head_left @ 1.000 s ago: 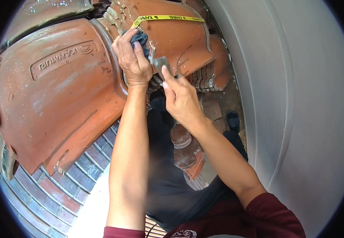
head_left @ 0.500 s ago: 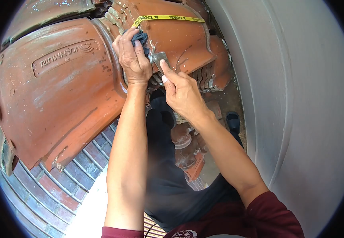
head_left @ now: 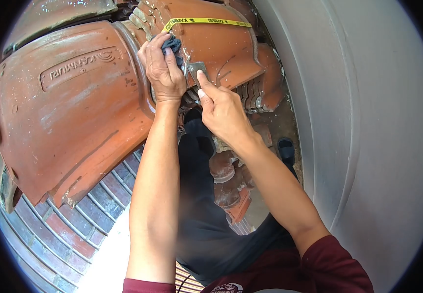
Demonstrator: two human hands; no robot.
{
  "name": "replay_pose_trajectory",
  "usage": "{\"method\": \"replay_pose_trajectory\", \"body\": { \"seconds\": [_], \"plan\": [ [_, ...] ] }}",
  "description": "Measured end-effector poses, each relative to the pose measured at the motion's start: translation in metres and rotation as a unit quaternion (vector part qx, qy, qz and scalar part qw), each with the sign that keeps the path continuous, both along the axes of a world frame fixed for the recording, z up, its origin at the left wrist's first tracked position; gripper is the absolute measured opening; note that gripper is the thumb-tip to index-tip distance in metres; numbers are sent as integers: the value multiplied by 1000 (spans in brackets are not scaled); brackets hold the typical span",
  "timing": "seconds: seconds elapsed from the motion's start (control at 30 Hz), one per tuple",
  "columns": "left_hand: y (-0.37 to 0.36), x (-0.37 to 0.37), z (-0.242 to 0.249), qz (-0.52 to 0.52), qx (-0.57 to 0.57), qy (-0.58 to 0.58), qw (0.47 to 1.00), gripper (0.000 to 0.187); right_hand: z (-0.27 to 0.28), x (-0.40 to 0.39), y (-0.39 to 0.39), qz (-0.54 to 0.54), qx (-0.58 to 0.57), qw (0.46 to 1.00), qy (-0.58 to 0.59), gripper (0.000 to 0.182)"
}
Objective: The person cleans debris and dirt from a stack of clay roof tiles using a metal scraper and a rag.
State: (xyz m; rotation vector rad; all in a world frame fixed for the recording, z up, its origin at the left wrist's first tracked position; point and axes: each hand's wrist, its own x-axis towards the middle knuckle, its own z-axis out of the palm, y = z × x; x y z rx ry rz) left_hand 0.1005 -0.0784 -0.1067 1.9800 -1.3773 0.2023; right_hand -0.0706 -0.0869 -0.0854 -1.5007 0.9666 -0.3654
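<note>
My left hand [head_left: 161, 71] is closed on a bunched dark cloth [head_left: 173, 45], its fingers resting at the edge of an orange clay roof tile [head_left: 216, 46] at the top of the stack. My right hand [head_left: 223, 110] grips a scraper, with the index finger stretched along its flat grey metal blade [head_left: 197, 68]. The blade lies against the tile's near edge, beside a whitish streak. The scraper's handle is hidden in my palm. Yellow printed strapping tape [head_left: 209, 21] crosses the tile just beyond both hands.
A large orange tile [head_left: 74, 112] with a raised logo lies to the left, above a metal grille [head_left: 82, 217] over bricks. Broken tile pieces [head_left: 228, 188] lie on the ground by my legs. A smooth grey curved surface [head_left: 368, 122] rises on the right.
My right hand and the scraper have shifted very slightly left and upward along the tile's edge. My left hand stays almost in place with the cloth.
</note>
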Motion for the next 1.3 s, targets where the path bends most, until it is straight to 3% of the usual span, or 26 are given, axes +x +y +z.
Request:
{"method": "replay_pose_trajectory", "body": {
  "seconds": [1.3],
  "plan": [
    [-1, 1, -3, 2, -16, 4, 1000, 27, 3, -15, 12, 48, -18, 998, 30, 43]
  ]
}}
